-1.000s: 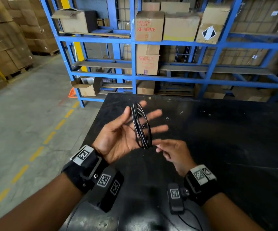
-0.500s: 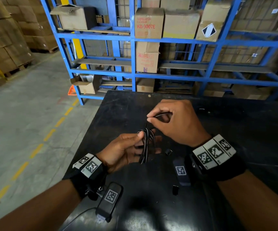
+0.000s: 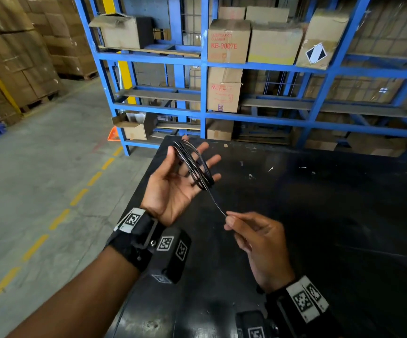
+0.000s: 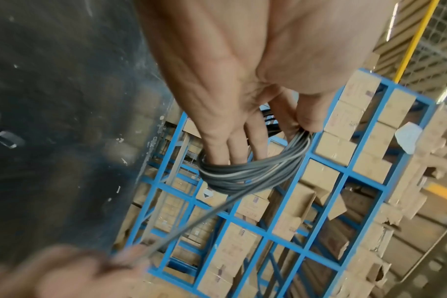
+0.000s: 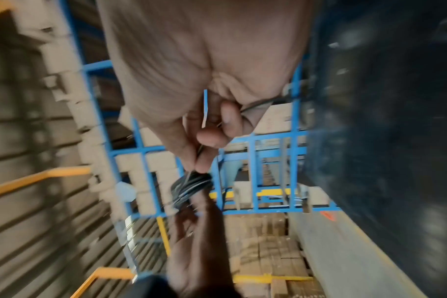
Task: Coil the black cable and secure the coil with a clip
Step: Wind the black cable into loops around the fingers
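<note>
From the head camera, the left hand (image 3: 173, 184) is held up over the black table (image 3: 319, 215), palm facing up and a bit toward the person, fingers straight and spread apart. The black cable (image 3: 195, 167) is looped several times around those fingers, running from up near the thumb and index finger down to the little finger side, so the coil sits on the hand and not on the table. One loose strand leaves the bottom of the coil and goes down to the right hand (image 3: 258, 242), which hangs lower and nearer the body, palm turned left, thumb and index finger pinching the strand while the other fingers curl loosely. Blue shelves (image 3: 204, 62) with cardboard boxes (image 3: 228, 42) stand behind the table. Left wrist view: the left hand (image 4: 242, 80) shows its palm, the fingers (image 4: 232, 147) poke through the cable (image 4: 245, 177) loops, and the thumb tip presses the bundle at one side; the strand runs off to the blurry right hand (image 4: 72, 270) in the bottom corner. Right wrist view is pretty smeared, but the right hand (image 5: 199, 100) has its fingertips (image 5: 204, 163) pinched on the strand just beside the cable (image 5: 189, 189) coil, with the left hand (image 5: 197, 242) below it.
</note>
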Tool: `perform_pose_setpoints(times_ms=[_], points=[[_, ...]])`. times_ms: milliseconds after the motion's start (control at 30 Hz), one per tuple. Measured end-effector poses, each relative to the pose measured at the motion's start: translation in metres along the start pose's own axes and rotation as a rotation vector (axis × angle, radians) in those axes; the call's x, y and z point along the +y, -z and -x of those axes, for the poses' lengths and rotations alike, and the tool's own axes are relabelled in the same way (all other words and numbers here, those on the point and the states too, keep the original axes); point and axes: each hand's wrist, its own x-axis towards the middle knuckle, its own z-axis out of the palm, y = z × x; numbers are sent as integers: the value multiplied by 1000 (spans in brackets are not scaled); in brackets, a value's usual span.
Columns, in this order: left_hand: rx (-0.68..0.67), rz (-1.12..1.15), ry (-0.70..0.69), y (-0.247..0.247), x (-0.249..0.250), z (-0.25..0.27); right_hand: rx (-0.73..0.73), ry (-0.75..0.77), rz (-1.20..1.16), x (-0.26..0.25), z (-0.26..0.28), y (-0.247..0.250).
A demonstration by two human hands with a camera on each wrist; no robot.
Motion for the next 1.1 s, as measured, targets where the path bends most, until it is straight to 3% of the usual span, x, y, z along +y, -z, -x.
perform_pose_setpoints(times_ms=[100, 200, 333, 500, 667, 833, 1033, 1100], points=[[-104, 56, 14, -2, 9, -2, 45, -129, -80, 14, -2, 16], [-209, 50, 112, -7, 11, 3, 96, -165, 22, 25, -12, 33], [-288, 7, 263, -12, 1, 20, 71, -89, 323, 20, -35, 47], [-232, -250, 440, -7, -20, 42, -65, 44, 634, -13, -76, 43], [-55, -555, 405, -1, -34, 48, -254, 282, 912, -64, -96, 17], [-13, -728, 315, 2, -39, 41, -287, 393, 1017, -86, -82, -10], [130, -538, 118, 7, -35, 32, -115, 455, 726, -58, -49, -17], [168, -410, 91, 8, -35, 28, -67, 393, 542, -41, -36, -20]])
